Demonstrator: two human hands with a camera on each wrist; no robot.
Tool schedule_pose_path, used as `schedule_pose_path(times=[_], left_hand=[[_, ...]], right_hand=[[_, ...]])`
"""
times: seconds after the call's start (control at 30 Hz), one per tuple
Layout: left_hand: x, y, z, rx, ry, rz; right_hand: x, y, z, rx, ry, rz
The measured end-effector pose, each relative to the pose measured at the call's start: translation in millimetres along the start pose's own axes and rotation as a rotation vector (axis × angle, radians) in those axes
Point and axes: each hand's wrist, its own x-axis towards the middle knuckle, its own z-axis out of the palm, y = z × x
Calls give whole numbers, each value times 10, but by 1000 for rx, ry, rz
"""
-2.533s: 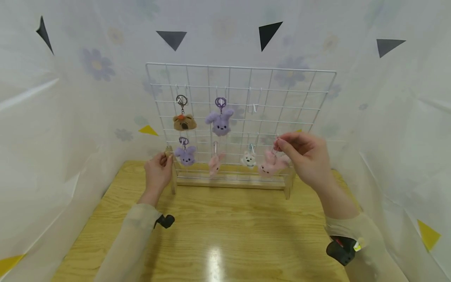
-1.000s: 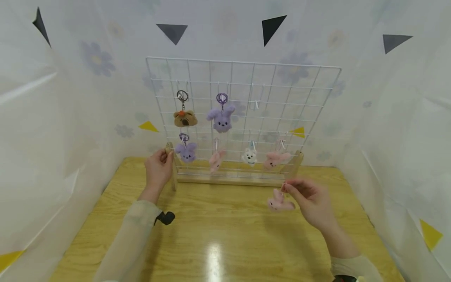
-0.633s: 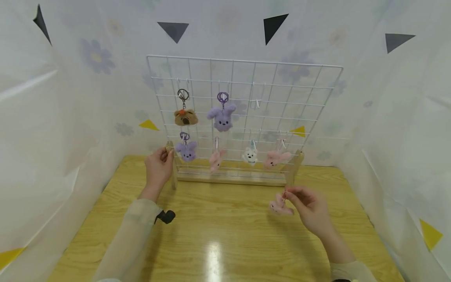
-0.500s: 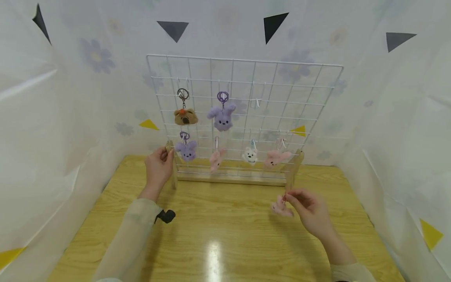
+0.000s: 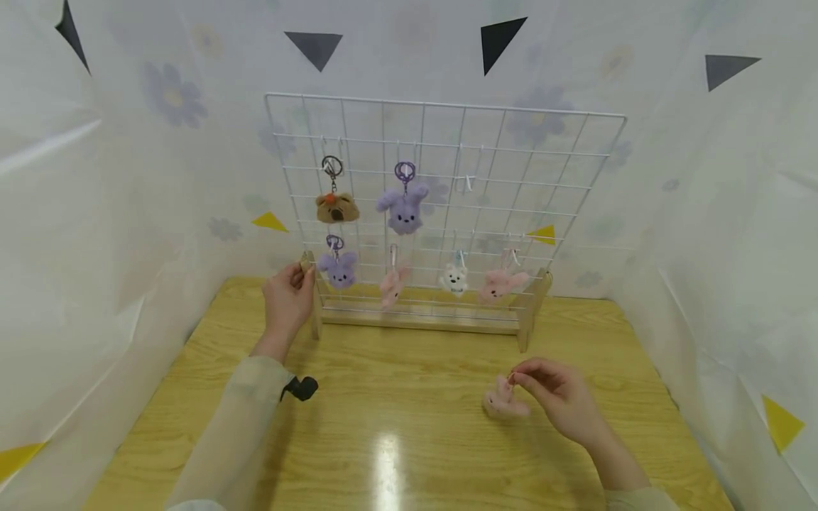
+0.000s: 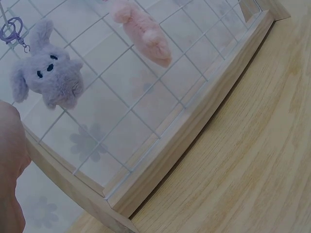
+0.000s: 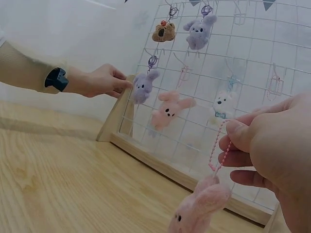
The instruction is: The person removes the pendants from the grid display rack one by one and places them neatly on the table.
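My left hand [image 5: 289,301] grips the wooden upright [image 5: 307,261] at the left end of a white wire grid rack [image 5: 441,106]. In the right wrist view, my right hand [image 7: 279,150] pinches the pink bead chain [image 7: 214,145] of a pink plush bunny keychain [image 7: 201,206]. The bunny dangles in front of the rack's right end, low over the table; the head view shows the right hand [image 5: 559,397] there too. On the rack's lower row hang a purple bunny keychain [image 5: 338,271], a pink bunny keychain [image 5: 393,287], a white bear keychain [image 5: 454,278] and another pink one [image 5: 503,285].
Higher on the rack hang a brown bear-like keychain [image 5: 337,208] and a purple bunny keychain [image 5: 405,209]. To their right, a white hook [image 5: 466,184] bears nothing. A wooden table [image 5: 358,426] spreads in front, with pale sheeting around it.
My right hand has carried the pink bunny keychain away from the rack's lower right, down and towards me. A similar pink one is seen hanging there. The left hand has kept its grip.
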Motion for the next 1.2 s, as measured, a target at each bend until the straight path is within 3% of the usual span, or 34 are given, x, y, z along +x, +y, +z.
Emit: schedule_pose_path(times=[0.33, 0.53, 0.73, 0.9, 1.2], left_hand=[[-6, 12, 5, -8, -17, -28], [-4, 19, 5, -5, -18, -35], [-1, 15, 4, 16, -4, -10], [6, 7, -2, 25, 5, 8], [2, 14, -10, 13, -6, -13]], right_hand=[[85, 209, 4, -5, 41, 19], [159, 326, 9, -64, 84, 24], [254, 407, 64, -106, 118, 35], [339, 486, 125, -113, 119, 60], [488, 594, 205, -118, 122, 120]])
